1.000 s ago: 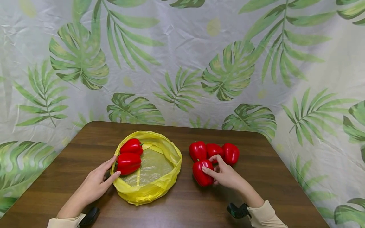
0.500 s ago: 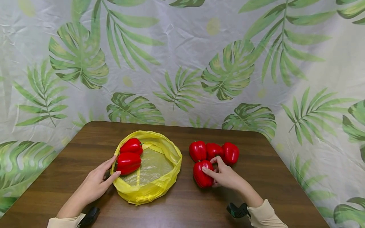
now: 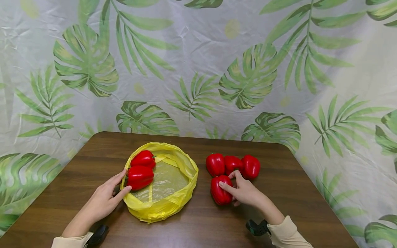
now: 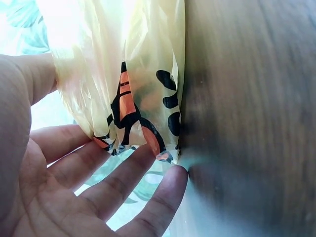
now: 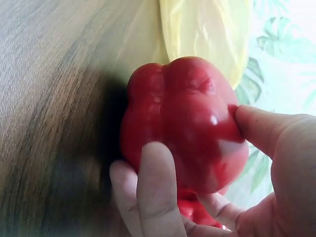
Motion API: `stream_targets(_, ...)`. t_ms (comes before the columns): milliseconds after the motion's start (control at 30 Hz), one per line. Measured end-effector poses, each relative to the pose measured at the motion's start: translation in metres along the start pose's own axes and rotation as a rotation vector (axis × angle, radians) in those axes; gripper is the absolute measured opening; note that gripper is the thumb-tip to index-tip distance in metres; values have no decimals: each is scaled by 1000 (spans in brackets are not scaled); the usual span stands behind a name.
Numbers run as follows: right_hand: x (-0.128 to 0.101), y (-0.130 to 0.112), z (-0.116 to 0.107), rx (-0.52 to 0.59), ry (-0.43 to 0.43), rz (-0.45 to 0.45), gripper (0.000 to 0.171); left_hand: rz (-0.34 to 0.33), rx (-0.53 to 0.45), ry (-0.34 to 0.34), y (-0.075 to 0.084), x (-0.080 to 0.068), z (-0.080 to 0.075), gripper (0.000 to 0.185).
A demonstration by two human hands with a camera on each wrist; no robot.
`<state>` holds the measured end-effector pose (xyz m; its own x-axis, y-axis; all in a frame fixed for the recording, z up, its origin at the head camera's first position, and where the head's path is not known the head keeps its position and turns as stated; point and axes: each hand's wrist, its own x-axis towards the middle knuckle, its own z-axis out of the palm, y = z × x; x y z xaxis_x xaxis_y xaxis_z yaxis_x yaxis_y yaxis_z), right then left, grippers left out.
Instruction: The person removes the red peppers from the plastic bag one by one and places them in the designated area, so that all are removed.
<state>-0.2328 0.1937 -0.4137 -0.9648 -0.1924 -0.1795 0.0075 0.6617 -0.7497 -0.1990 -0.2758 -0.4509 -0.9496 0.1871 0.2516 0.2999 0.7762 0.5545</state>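
Note:
My right hand (image 3: pixel 245 191) holds a glossy red bell pepper (image 3: pixel 221 193) between thumb and fingers, close over the table in front of three others. In the right wrist view its lobed bottom faces the camera, with the thumb on one side of the pepper (image 5: pixel 182 123) and fingers on the other. My left hand (image 3: pixel 103 199) holds the near left rim of a yellow plastic bag (image 3: pixel 161 215), whose mouth is rolled wide. Inside the bag, a red bell pepper (image 3: pixel 140 177) lies in front of another pepper (image 3: pixel 142 159). Black and orange print shows on the bag (image 4: pixel 143 103) in the left wrist view.
Behind the right hand stand three red bell peppers in a row: a left one (image 3: pixel 215 164), a middle one (image 3: pixel 232 163) and a right one (image 3: pixel 250 167). The brown wooden table (image 3: pixel 186 234) ends at a leaf-patterned curtain (image 3: pixel 198 69).
My right hand has brought its bell pepper slightly toward me, a little away from the row, turning it so its stem shows less. My left hand and the bag stay put.

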Motion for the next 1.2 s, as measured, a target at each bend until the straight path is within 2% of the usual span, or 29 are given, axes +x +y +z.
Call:
stream_targets(767, 5, 3, 1, 43, -54, -16, 58, 12, -2, 9, 1, 1, -2, 72)
stream_targets(1200, 5, 2, 1, 19, -70, -41, 58, 5, -6, 6, 1, 0, -1, 72)
